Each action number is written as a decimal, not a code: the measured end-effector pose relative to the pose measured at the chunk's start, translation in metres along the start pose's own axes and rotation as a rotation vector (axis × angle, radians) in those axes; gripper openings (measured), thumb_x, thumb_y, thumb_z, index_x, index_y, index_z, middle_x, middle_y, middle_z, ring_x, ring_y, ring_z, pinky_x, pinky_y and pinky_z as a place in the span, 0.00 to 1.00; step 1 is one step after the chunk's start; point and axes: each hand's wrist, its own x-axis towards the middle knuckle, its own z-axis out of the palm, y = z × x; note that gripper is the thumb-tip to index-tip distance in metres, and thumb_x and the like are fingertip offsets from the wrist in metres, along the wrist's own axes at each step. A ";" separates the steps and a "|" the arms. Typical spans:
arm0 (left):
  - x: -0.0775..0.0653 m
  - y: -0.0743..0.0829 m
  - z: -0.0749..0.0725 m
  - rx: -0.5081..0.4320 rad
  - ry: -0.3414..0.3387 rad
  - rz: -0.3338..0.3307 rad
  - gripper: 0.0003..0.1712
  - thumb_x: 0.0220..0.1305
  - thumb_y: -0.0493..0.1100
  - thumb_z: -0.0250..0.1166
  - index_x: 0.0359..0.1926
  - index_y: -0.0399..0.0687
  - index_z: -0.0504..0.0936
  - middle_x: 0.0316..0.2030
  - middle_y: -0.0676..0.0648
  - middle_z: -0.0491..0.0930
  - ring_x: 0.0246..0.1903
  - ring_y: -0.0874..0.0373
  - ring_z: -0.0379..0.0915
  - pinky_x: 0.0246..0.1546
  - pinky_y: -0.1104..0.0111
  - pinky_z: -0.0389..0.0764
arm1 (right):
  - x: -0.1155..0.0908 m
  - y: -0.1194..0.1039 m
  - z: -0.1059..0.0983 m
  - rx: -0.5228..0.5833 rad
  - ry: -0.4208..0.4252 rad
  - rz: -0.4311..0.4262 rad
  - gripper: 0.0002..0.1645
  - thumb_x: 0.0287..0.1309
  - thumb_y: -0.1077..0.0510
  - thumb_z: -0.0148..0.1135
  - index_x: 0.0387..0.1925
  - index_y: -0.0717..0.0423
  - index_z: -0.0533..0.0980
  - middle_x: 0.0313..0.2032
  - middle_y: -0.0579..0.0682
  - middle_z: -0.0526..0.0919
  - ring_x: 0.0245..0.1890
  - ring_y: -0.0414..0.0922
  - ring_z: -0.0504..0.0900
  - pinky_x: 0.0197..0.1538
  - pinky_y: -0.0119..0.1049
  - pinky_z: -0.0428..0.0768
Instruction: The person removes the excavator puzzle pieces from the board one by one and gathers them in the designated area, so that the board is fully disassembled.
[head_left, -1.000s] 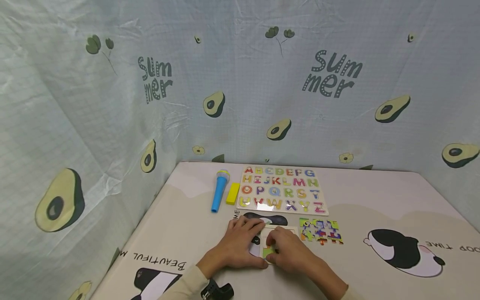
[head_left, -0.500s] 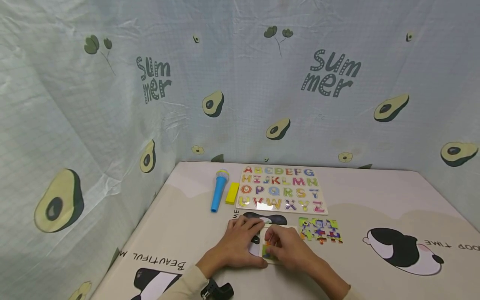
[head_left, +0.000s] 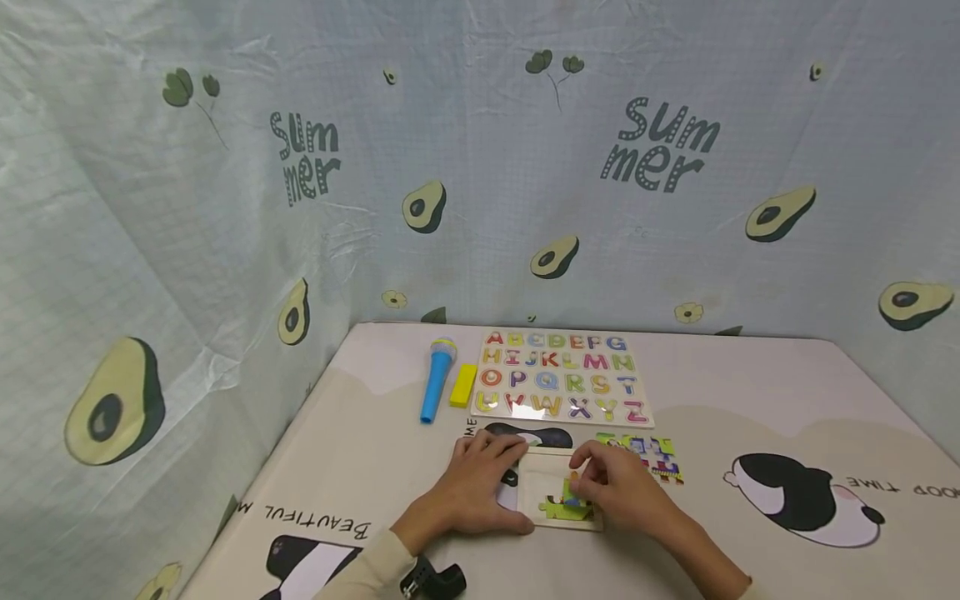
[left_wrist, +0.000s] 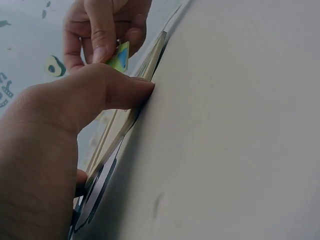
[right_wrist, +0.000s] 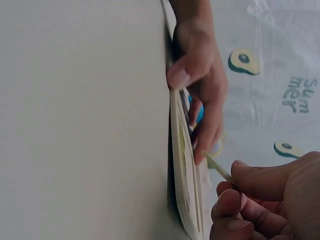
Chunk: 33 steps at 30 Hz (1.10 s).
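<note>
A shallow wooden puzzle tray (head_left: 534, 475) lies on the table, with green jigsaw pieces (head_left: 557, 510) along its near side. My left hand (head_left: 480, 492) holds the tray at its left end, thumb at the near corner and fingers at the far corner. Over the tray's right part, my right hand (head_left: 618, 483) pinches a jigsaw piece (left_wrist: 121, 57) between thumb and fingers. In the right wrist view this piece (right_wrist: 217, 166) is edge-on and raised above the tray. Right of the tray lie several more jigsaw pieces (head_left: 663, 458), partly hidden behind the right hand.
Behind the tray lies an alphabet board (head_left: 562, 379). Left of the board are a yellow block (head_left: 462, 386) and a blue toy microphone (head_left: 437, 383). The tablecloth (head_left: 750, 375) has printed animals and words, and a patterned curtain (head_left: 480, 167) hangs behind and at the left.
My right hand has moved right from the tray's left part to its right part, with a piece pinched. More of the tray's floor and its green pieces shows. My left hand stays put.
</note>
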 end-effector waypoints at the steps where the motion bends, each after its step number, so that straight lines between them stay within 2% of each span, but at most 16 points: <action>1: 0.000 0.000 0.000 0.001 0.002 0.001 0.58 0.46 0.80 0.64 0.75 0.61 0.66 0.71 0.57 0.65 0.61 0.56 0.59 0.61 0.49 0.60 | -0.001 0.003 -0.003 0.007 0.003 0.005 0.08 0.61 0.61 0.69 0.41 0.56 0.79 0.22 0.43 0.77 0.20 0.38 0.74 0.25 0.32 0.73; 6: -0.001 0.000 -0.001 0.005 0.009 0.006 0.59 0.45 0.79 0.65 0.76 0.60 0.66 0.72 0.57 0.65 0.61 0.56 0.59 0.61 0.49 0.60 | -0.009 0.017 -0.018 0.009 0.014 0.033 0.07 0.62 0.60 0.68 0.39 0.58 0.79 0.21 0.45 0.77 0.18 0.40 0.75 0.23 0.32 0.74; 12: -0.001 0.000 -0.002 0.017 0.004 0.003 0.59 0.45 0.79 0.66 0.76 0.60 0.65 0.72 0.57 0.65 0.62 0.56 0.59 0.60 0.50 0.61 | -0.018 0.030 -0.025 0.010 0.005 0.090 0.05 0.65 0.59 0.66 0.40 0.57 0.79 0.18 0.46 0.77 0.16 0.43 0.76 0.23 0.35 0.75; 19: 0.000 0.000 0.000 0.005 0.000 0.004 0.60 0.45 0.79 0.66 0.76 0.60 0.65 0.72 0.57 0.64 0.63 0.55 0.59 0.62 0.48 0.60 | -0.030 0.043 -0.040 0.067 0.034 0.156 0.08 0.65 0.61 0.65 0.42 0.61 0.78 0.20 0.49 0.77 0.18 0.46 0.78 0.21 0.36 0.76; 26: 0.000 0.000 0.001 0.013 0.001 0.006 0.60 0.44 0.80 0.66 0.76 0.60 0.65 0.72 0.57 0.64 0.62 0.56 0.59 0.62 0.48 0.60 | -0.050 0.066 -0.076 0.049 0.110 0.251 0.10 0.66 0.61 0.64 0.46 0.62 0.77 0.22 0.51 0.78 0.17 0.46 0.77 0.21 0.35 0.75; 33: -0.001 0.000 0.000 0.014 0.000 0.000 0.59 0.45 0.80 0.65 0.76 0.61 0.65 0.72 0.58 0.64 0.62 0.56 0.59 0.61 0.49 0.61 | -0.080 0.094 -0.121 -0.003 0.180 0.292 0.14 0.70 0.57 0.62 0.49 0.64 0.76 0.26 0.50 0.79 0.20 0.43 0.77 0.21 0.36 0.76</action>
